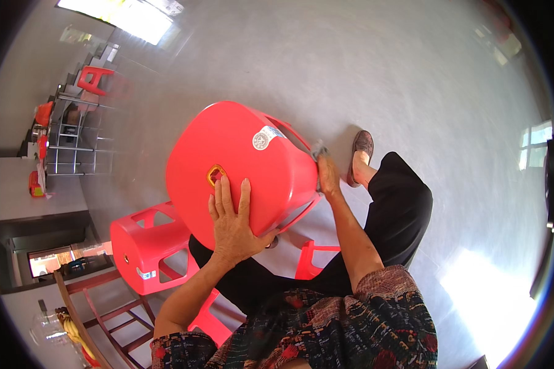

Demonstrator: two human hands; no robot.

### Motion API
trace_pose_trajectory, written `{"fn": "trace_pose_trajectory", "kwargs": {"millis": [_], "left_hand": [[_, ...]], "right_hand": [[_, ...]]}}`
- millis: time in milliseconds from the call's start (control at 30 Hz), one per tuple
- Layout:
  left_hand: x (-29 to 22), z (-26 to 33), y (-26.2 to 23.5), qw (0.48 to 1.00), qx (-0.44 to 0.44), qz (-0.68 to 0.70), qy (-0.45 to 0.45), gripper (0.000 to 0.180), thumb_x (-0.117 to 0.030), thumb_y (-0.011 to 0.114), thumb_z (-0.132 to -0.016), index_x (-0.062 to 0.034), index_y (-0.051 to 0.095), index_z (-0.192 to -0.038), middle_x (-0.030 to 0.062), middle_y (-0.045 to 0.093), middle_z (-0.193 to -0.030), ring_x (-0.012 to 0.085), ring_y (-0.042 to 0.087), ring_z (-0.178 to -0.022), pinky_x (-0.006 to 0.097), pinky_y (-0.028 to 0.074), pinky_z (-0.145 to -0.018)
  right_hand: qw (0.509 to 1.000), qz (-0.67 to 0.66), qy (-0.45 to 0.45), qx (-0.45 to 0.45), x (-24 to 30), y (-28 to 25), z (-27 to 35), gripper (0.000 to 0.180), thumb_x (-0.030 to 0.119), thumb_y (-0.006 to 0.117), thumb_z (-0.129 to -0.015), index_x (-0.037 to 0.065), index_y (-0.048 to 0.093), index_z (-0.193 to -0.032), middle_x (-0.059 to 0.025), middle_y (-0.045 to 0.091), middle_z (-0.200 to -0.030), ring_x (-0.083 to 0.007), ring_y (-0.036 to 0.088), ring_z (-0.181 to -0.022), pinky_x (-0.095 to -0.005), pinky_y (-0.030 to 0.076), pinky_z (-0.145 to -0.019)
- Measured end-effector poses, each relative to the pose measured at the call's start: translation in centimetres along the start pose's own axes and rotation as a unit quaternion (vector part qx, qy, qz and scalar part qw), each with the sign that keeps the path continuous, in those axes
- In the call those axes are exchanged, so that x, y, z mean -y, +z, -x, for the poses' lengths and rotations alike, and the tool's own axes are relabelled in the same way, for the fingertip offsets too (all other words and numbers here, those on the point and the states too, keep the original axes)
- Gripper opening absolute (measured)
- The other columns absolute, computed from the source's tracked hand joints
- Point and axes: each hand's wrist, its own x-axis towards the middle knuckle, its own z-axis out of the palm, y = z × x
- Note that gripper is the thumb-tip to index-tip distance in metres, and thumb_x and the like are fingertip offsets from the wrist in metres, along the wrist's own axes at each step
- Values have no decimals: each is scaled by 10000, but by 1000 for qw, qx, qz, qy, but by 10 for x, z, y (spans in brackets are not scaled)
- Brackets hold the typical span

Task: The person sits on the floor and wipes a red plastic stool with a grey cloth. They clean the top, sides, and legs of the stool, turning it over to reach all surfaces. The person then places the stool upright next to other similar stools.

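A red plastic stool [218, 138] is tilted in front of me, its seat facing up toward me. A yellow-rimmed hole and a round silver sticker mark the seat. My left hand [231, 234] lies spread on the seat below the hole, its thumb reaching toward the near edge. On the stool's right side, my right hand [329, 175] presses a crumpled grey cloth [318, 149] against the leg area. Most of the cloth is hidden by that hand, and its fingertips are out of sight.
A second red stool [144, 249] stands at my left, beside a wooden rack [120, 317]. Red stool legs [308, 261] show beneath me. My right foot [362, 144] rests on the grey floor [277, 49]. Metal-framed furniture [74, 147] stands along the left wall.
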Motion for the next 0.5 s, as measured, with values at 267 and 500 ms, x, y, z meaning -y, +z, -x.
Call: {"fn": "trace_pose_trajectory", "kwargs": {"millis": [267, 500], "left_hand": [[2, -2, 0, 1000, -8, 9, -5, 1094, -473, 783, -583, -57, 270, -1455, 346, 163, -1464, 470, 168, -1373, 596, 143, -1063], [2, -3, -2, 1000, -12, 13, 1, 1079, -506, 774, -591, -50, 299, -1445, 340, 172, -1464, 471, 151, -1382, 593, 141, -1069]], "right_hand": [[978, -18, 165, 129, -12, -4, -29, 311, 221, 360, -910, 12, 589, -895, -240, 621, -950, -406, 575, -933, -458, 432, -821], [948, -116, 32, 293, 115, -26, -72, 369, 301, 498, -899, -39, 640, -893, -97, 629, -829, -187, 569, -769, -343, 463, -742]]}}
